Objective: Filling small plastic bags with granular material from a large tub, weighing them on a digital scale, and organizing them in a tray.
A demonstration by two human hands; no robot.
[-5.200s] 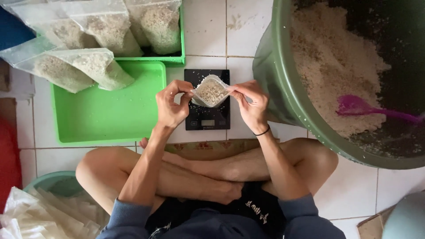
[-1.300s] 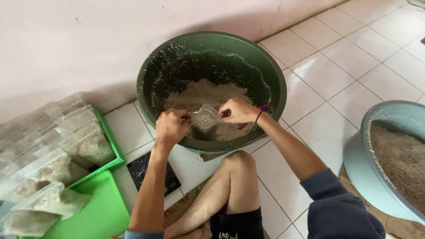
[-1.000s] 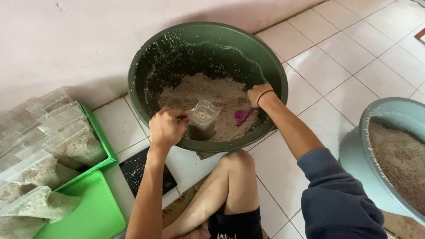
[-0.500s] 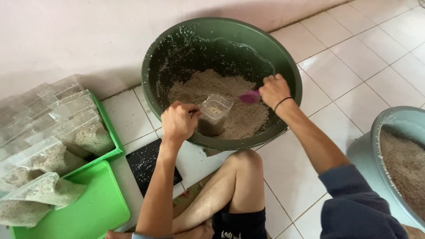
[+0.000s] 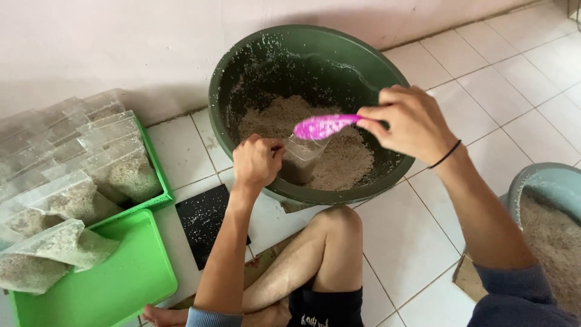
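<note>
Whereas half a second ago the right hand (image 5: 411, 124) was low at the far side of the grain with the scoop's bowl just showing beside it, it now stands raised over the big dark green plastic basin (image 5: 242, 72), and the bright pink plastic scoop (image 5: 324, 126) has come up clear of the pale crumbly grain (image 5: 345, 160). The fingers of that hand are pinched shut on the scoop's handle. The scoop's long axis runs nearly level across the view, handle toward the right hand, bowl pointing toward the left hand, and the bowl sits just above the mouth of the small clear plastic bag (image 5: 302, 160).

The left hand (image 5: 257, 162) has kept its place at the basin's near rim, closed on the bag's top edge; the bag hangs upright inside the basin, partly filled, its bottom against the grain. The two hands are apart, with the scoop between them.

Beside the left forearm a flat black scale (image 5: 203, 224) lies on the white tiled floor (image 5: 484, 79), and further left two bright green plastic trays (image 5: 115, 284) hold filled clear bags (image 5: 72, 200). A grey-blue tub (image 5: 532, 178) of the same grain stands by the right arm.
</note>
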